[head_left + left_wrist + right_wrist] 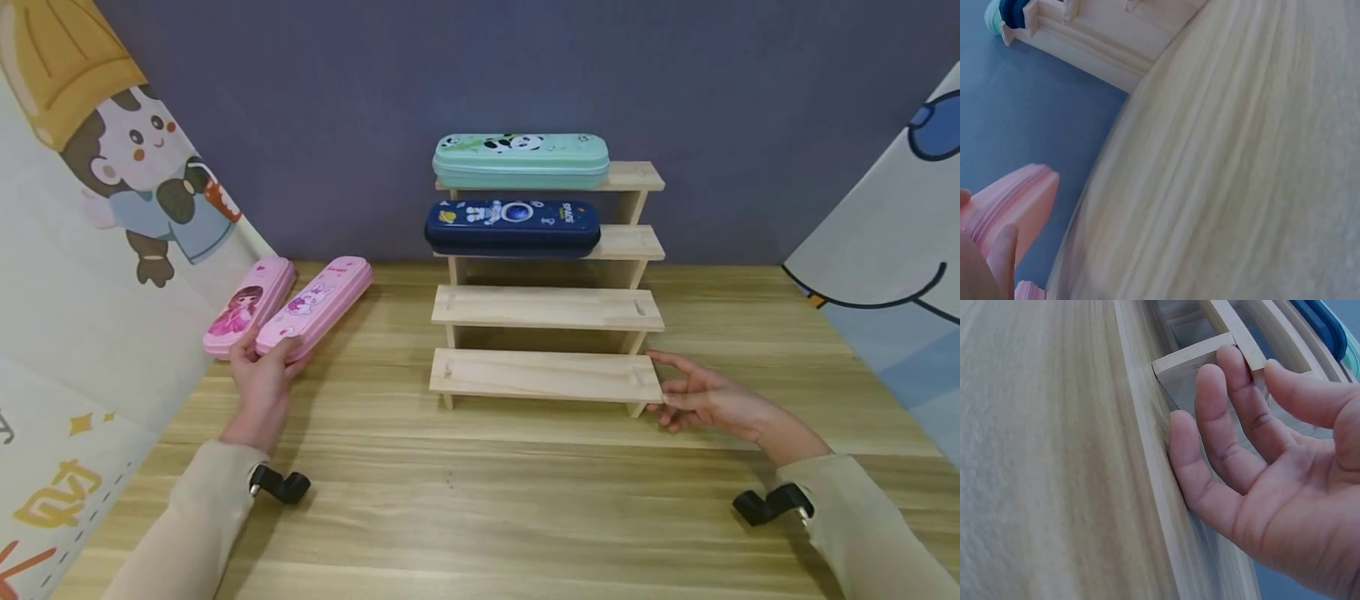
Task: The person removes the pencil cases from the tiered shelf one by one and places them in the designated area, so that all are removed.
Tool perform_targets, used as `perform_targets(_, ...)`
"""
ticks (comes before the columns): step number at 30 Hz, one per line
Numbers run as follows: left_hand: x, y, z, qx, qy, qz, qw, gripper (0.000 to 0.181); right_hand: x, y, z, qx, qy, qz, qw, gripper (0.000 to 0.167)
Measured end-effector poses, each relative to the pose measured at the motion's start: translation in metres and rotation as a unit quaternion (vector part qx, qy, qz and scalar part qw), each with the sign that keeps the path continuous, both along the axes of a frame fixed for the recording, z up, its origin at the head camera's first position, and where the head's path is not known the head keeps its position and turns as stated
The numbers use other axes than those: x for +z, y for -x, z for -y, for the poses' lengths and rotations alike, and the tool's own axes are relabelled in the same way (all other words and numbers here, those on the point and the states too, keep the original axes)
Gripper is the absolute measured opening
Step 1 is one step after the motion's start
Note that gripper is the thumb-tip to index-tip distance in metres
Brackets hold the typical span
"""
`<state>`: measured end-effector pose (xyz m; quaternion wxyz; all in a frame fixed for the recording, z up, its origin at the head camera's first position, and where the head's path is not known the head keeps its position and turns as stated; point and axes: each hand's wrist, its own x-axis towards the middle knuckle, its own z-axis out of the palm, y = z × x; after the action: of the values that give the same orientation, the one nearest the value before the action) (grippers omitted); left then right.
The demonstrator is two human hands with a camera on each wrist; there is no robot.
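Beside another closed case, the left hand grips the rabbit-printed case.

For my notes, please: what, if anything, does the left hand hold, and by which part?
The left hand grips the pink rabbit case by its near end, closest to the person.

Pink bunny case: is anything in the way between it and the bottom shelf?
Nothing visible is. The left hand grips the pink bunny case, with only tabletop between it and the bottom shelf; the other pink case lies on its opposite side.
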<state>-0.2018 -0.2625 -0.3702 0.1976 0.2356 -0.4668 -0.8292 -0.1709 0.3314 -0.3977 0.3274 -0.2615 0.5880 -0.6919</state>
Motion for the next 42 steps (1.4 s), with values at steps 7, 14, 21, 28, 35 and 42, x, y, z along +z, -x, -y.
perform_targets(7, -0.01, 0.01, 0.003, 0.03, 0.013, -0.007, 0.9994, 0.077, 0.0, -0.001, 0.0, -0.006, -0.009, 0.002, 0.9999, 0.065)
perform_targets(14, -0.021, 0.024, 0.008, 0.051, 0.01, 0.02, 0.9985, 0.077, 0.0, 0.001, -0.001, -0.006, -0.013, 0.0, 0.9999, 0.064)
perform_targets(21, -0.027, 0.035, 0.009, 0.064, 0.018, 0.041, 0.9969, 0.078, 0.0, 0.001, -0.001, -0.005, -0.011, 0.0, 0.9999, 0.064)
perform_targets(28, -0.023, 0.034, 0.019, 0.017, 0.035, 0.076, 0.9963, 0.081, -0.001, 0.0, -0.001, -0.005, -0.012, -0.006, 0.9999, 0.065)
perform_targets(35, -0.022, 0.028, 0.031, -0.015, 0.043, 0.112, 0.9926, 0.082, -0.002, 0.001, -0.002, -0.005, -0.009, -0.006, 0.9999, 0.065)
perform_targets(42, -0.025, 0.025, 0.03, -0.014, 0.037, 0.097, 0.9945, 0.078, -0.003, 0.001, -0.002, -0.005, -0.009, -0.008, 0.9999, 0.065)
